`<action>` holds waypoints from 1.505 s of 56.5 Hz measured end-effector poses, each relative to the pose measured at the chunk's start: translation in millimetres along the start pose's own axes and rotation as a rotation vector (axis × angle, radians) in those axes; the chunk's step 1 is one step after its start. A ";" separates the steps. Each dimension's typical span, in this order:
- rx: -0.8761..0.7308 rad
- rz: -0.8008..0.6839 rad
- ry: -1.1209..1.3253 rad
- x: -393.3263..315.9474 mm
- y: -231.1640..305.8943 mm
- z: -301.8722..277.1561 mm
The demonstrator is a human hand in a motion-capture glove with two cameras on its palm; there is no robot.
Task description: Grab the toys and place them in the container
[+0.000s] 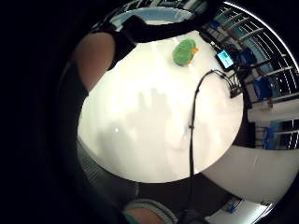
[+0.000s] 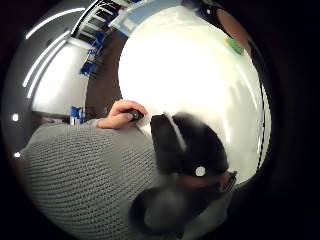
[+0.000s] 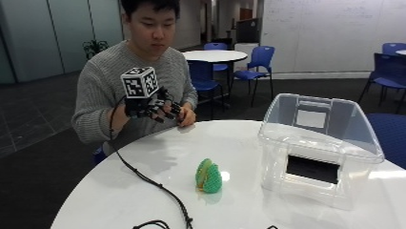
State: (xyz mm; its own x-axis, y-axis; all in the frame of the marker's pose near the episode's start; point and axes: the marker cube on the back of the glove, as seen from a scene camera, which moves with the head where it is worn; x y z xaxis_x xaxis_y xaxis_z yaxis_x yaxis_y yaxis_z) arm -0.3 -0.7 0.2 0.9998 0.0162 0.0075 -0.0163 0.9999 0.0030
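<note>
Green toy [image 3: 208,176] low centre, lying on white table [image 3: 146,162], just left of clear container [image 3: 320,143].
Outside view: gloved right hand [image 3: 151,109] raised upper left above table edge, fingers loosely curled, holding nothing; bare hand [image 3: 187,117] behind it. Little-finger palm view: toy [image 1: 184,52] on table, well apart. Thumb palm view: bare hand [image 2: 120,114] grips a small dark object [image 2: 135,115].

We count one green toy [image 3: 208,176], one clear container [image 3: 317,148] and one white desk [image 3: 146,167].
</note>
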 end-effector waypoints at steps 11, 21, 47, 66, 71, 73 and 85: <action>-0.009 0.010 -0.003 7.0 -9.5 2.6; 0.005 0.082 0.013 45.7 -83.4 -8.8; -0.029 0.289 0.018 134.7 -214.1 -37.9; -0.311 0.415 0.147 170.2 -218.3 52.1; -0.313 0.430 0.144 174.2 -217.9 66.9; -0.296 0.431 0.132 173.7 -217.4 69.7; -0.288 0.417 0.188 171.3 -217.3 70.8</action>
State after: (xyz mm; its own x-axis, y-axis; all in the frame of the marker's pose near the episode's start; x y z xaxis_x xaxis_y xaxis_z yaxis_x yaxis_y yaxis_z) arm 173.9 -215.5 71.7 0.8935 0.3855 -0.2302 -0.4356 0.8684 -0.2368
